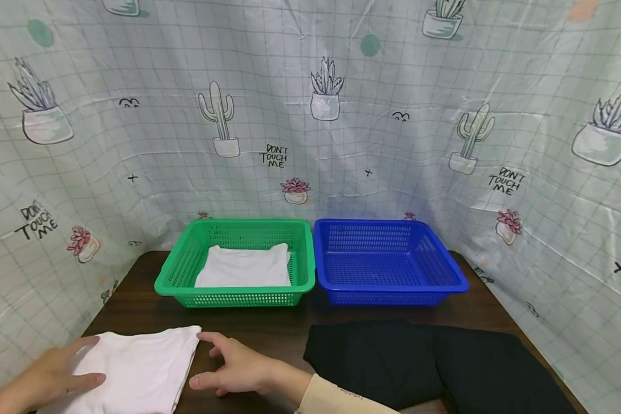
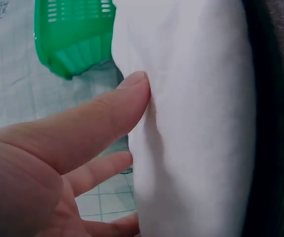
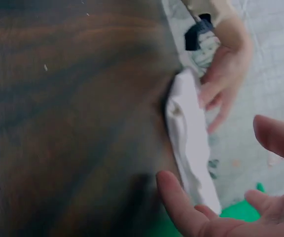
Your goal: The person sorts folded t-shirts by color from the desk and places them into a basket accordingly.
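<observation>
A folded white garment [image 1: 140, 368] lies at the table's near left. My left hand [image 1: 46, 376] is at its left side, the thumb resting on the cloth and the fingers spread along the edge. In the left wrist view, that thumb [image 2: 107, 111] touches the top of the white fabric. Beside the garment's far right corner is my right hand [image 1: 243, 365], index finger extended to the corner, thumb apart, nothing held. The right wrist view shows its fingers [image 3: 181, 207] spread near the garment's end; whether they touch it I cannot tell.
Toward the back stands a green basket [image 1: 238, 301] holding another folded white garment [image 1: 243, 267]. A blue basket [image 1: 388, 298] adjoins it on the right. Black folded garments [image 1: 372, 359] lie at the near right of the dark wooden table [image 1: 269, 325]. A patterned curtain [image 1: 176, 190] surrounds the table.
</observation>
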A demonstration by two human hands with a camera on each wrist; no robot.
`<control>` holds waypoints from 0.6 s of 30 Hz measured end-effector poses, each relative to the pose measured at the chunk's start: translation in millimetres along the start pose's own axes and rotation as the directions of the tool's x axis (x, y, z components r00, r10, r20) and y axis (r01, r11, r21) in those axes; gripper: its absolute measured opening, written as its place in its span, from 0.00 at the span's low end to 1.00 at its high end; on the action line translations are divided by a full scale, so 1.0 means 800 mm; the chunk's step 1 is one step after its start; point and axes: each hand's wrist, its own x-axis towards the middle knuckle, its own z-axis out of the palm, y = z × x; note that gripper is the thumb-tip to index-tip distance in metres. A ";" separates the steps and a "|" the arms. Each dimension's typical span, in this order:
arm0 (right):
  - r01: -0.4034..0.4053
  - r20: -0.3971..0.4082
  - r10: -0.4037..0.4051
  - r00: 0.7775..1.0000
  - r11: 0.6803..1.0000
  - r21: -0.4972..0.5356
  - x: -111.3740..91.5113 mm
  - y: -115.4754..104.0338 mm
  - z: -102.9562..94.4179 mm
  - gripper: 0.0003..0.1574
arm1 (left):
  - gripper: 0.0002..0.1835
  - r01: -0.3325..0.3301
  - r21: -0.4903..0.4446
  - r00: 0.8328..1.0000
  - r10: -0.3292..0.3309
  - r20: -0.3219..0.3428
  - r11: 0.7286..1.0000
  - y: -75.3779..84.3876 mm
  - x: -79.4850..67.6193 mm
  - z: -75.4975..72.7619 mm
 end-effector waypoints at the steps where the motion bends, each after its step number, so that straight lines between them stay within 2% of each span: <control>1: -0.014 0.007 0.014 1.000 0.999 0.051 0.004 0.003 0.005 0.45 | 0.48 0.028 -0.007 0.999 -0.028 0.026 1.000 0.000 -0.001 0.001; 3: -0.036 0.008 0.035 0.999 0.988 0.148 0.013 0.007 0.013 0.45 | 0.50 0.075 -0.024 0.994 -0.073 0.079 0.997 -0.002 -0.002 0.001; 5: -0.038 -0.022 0.044 0.999 0.974 0.222 0.019 0.009 0.021 0.46 | 0.50 0.084 -0.055 0.992 -0.079 0.101 0.995 -0.003 -0.003 0.002; 8: -0.012 -0.097 0.040 0.994 0.962 0.274 0.028 0.008 0.030 0.46 | 0.46 0.042 -0.167 0.993 -0.023 0.116 0.985 -0.006 -0.002 -0.001; 10: 0.005 -0.158 0.041 0.987 0.959 0.283 0.033 0.004 0.035 0.45 | 0.44 0.002 -0.271 0.992 0.033 0.123 0.962 -0.007 0.001 -0.003; 13: 0.012 -0.238 0.063 0.969 0.954 0.300 0.042 -0.001 0.042 0.43 | 0.43 -0.022 -0.405 0.984 0.092 0.153 0.914 -0.008 0.004 -0.005; 15: 0.008 -0.275 0.081 0.958 0.951 0.310 0.047 -0.004 0.048 0.42 | 0.43 -0.014 -0.453 0.979 0.104 0.175 0.891 -0.008 0.005 -0.005; 18: 0.014 -0.319 0.095 0.943 0.946 0.324 0.054 -0.009 0.059 0.42 | 0.43 -0.008 -0.476 0.976 0.109 0.187 0.880 -0.008 0.004 -0.006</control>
